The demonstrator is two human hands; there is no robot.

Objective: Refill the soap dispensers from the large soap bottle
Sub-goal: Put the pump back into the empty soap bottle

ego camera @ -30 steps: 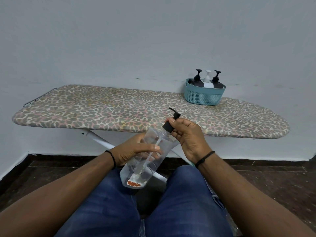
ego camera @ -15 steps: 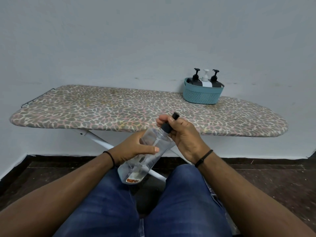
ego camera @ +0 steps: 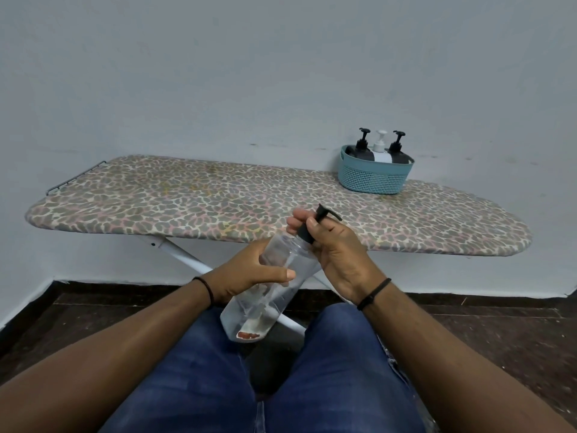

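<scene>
A plain pale wall (ego camera: 281, 73) meets a dark floor (ego camera: 499, 323), and an ironing board (ego camera: 187, 201) with a leopard-print cover stands in front of it on white legs (ego camera: 184, 259).

Close to the camera, above the person's lap, the left hand (ego camera: 249, 273) wraps round the middle of a clear plastic dispenser bottle (ego camera: 268, 295), thumb lying across its front face. The bottle tilts, its base low toward the left knee and its neck high to the right. It looks nearly empty; a small reddish label shows at the bottom edge. The right hand (ego camera: 337, 254) grips the black pump cap (ego camera: 307, 231) at the neck, fingers curled round the collar, while the pump's spout sticks out above the knuckles. Whether the cap is loose or screwed tight cannot be told. Each wrist carries a thin dark band. Blue jeans (ego camera: 218, 370) fill the lower part of the view.

Further out, well apart from the hands, a teal woven basket (ego camera: 374, 179) sits on the board's far right end, near the wall. Three pump dispensers stand upright inside it, side by side: a black dispenser (ego camera: 363, 146) on the left, a white dispenser (ego camera: 381, 148) in the middle, and a second black dispenser (ego camera: 399, 148) on the right.
</scene>
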